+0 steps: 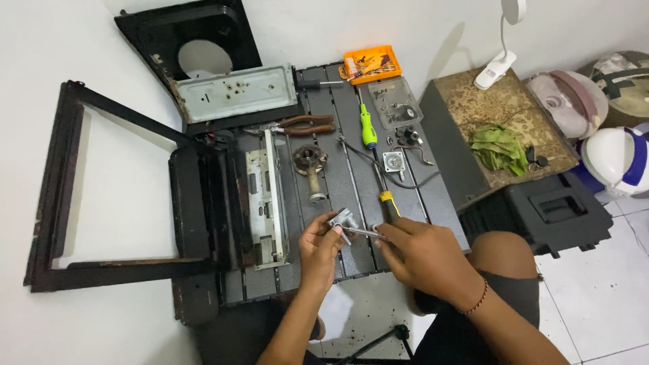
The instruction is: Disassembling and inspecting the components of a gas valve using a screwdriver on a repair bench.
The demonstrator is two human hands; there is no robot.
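Small metal valve [343,220] held above dark tabletop [433,196], gripped by left hand [319,251]. Thin rod [365,232] sticking from valve pinched by right hand [422,253]; yellow-handled screwdriver [387,205] also clasped there. Burner [310,162], pliers [305,124], green screwdriver [367,126] laid beyond. Orange tray [371,64] set at far edge.

Dull grey metal fitting [343,221], matt speckled dark metal surface [351,122], glossy green plastic screwdriver [368,128] handle, rusty black frame [61,203], crumpled green cloth [499,149], shiny orange plastic tray [372,64].
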